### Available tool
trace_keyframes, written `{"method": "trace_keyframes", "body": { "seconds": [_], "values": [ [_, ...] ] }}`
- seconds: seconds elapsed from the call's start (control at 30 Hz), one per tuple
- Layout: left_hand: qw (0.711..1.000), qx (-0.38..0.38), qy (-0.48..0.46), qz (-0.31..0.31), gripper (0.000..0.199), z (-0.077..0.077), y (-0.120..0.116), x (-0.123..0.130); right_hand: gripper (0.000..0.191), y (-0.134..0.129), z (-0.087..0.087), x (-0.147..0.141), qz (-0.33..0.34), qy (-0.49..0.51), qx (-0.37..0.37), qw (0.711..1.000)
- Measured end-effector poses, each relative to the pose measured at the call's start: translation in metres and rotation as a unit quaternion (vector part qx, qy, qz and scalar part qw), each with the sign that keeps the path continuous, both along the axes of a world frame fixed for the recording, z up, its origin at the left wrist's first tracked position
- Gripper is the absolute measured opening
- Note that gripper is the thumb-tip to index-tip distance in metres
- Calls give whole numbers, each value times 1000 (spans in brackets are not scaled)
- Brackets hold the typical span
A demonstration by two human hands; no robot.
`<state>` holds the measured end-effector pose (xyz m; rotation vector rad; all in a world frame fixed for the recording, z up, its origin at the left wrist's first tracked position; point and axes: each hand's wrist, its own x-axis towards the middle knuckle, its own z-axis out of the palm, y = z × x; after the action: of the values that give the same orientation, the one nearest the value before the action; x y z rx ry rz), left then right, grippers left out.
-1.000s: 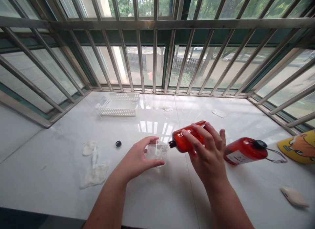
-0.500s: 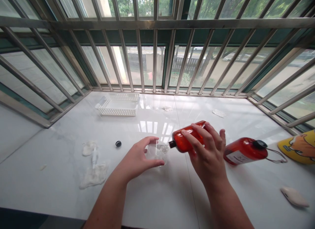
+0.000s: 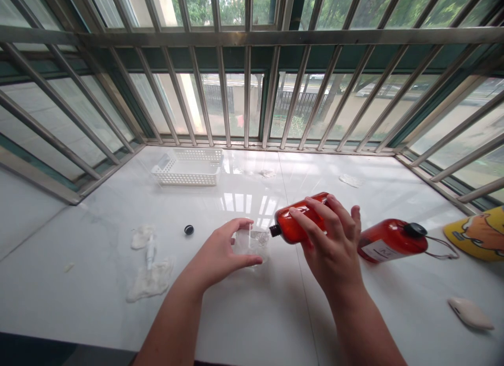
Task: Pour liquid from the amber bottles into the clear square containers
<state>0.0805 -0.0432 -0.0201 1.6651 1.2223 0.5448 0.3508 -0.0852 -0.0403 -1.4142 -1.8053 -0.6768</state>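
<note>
One amber bottle [image 3: 301,222], neck tilted down-left, just beside a clear cup [image 3: 252,246]

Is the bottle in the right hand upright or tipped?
Tipped: the amber bottle lies almost sideways in the right hand, neck toward the clear cup.

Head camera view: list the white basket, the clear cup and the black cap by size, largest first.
1. White basket
2. Clear cup, though it sits nearer the camera, so this gap is less sure
3. Black cap, clearly smallest
</note>
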Motion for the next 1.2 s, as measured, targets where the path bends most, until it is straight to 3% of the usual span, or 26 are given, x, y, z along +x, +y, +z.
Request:
{"method": "trace_keyframes", "body": {
  "seconds": [1.2],
  "values": [
    [1000, -5, -2, 2, 74, -2, 1, 1, 55, 1, 0, -3, 1, 5, -5, 1000]
  ]
}}
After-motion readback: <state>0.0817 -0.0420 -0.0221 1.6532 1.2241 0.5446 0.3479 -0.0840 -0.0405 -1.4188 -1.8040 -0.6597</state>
